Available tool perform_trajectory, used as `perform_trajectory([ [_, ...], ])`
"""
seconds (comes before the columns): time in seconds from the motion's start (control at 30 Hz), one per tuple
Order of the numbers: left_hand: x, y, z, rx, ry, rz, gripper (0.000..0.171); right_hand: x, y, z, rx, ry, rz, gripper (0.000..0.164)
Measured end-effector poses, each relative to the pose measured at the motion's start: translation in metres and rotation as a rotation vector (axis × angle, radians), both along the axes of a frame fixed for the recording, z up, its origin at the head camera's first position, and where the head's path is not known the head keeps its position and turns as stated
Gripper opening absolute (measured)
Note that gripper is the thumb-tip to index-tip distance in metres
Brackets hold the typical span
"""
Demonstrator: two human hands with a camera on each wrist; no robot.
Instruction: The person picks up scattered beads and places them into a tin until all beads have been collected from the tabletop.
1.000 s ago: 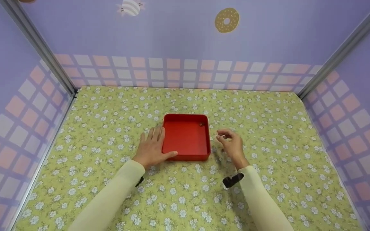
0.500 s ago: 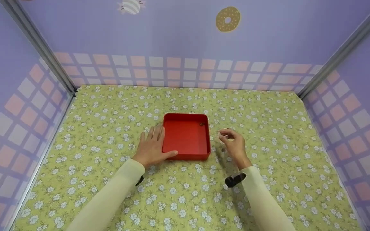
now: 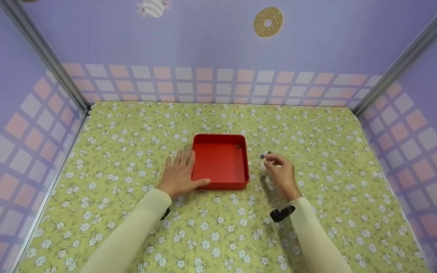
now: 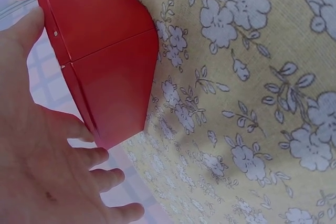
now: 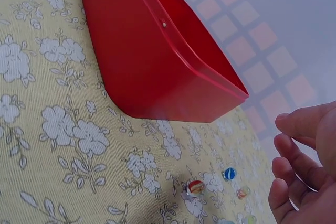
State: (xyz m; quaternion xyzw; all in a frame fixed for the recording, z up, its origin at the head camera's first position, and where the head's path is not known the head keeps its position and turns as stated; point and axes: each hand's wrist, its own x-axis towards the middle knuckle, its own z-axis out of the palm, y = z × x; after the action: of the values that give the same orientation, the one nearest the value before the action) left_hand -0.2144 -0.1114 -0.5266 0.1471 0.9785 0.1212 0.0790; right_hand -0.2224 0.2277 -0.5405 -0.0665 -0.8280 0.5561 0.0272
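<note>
A shallow red square box (image 3: 220, 186) stands on a floral cloth. My left hand (image 3: 178, 176) rests at its near left corner, thumb over the front rim and fingers straight along the left wall. A small dark marble (image 3: 238, 146) lies in the box's far right corner. To the right of the box hovers my right hand (image 3: 281, 172), fingers loosely bent and nothing visible between them. Below those fingers in the right wrist view are a red-and-white marble (image 5: 195, 187), a blue marble (image 5: 229, 173) and a yellowish marble (image 5: 243, 192).
The floral cloth (image 3: 127, 235) covers the whole table. Purple walls with a checked band (image 3: 218, 88) enclose it at the back and on both sides. A greenish marble (image 5: 251, 219) shows at the lower edge of the right wrist view.
My right hand has drifted rightward, away from the box, and a blue marble and a dark one have come into sight by its fingertips. Left hand and box stay put.
</note>
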Motion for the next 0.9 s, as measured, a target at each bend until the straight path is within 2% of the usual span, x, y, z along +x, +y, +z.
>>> perform_trajectory([
  [0.13, -0.001, 0.0, 0.001, 0.001, -0.012, 0.001, 0.112, 0.0, 0.005, -0.001, 0.033, -0.003, -0.023, 0.025],
  [0.9, 0.001, 0.001, 0.005, -0.012, -0.021, -0.006, 0.111, 0.012, 0.013, -0.023, 0.02, -0.039, -0.036, 0.022],
])
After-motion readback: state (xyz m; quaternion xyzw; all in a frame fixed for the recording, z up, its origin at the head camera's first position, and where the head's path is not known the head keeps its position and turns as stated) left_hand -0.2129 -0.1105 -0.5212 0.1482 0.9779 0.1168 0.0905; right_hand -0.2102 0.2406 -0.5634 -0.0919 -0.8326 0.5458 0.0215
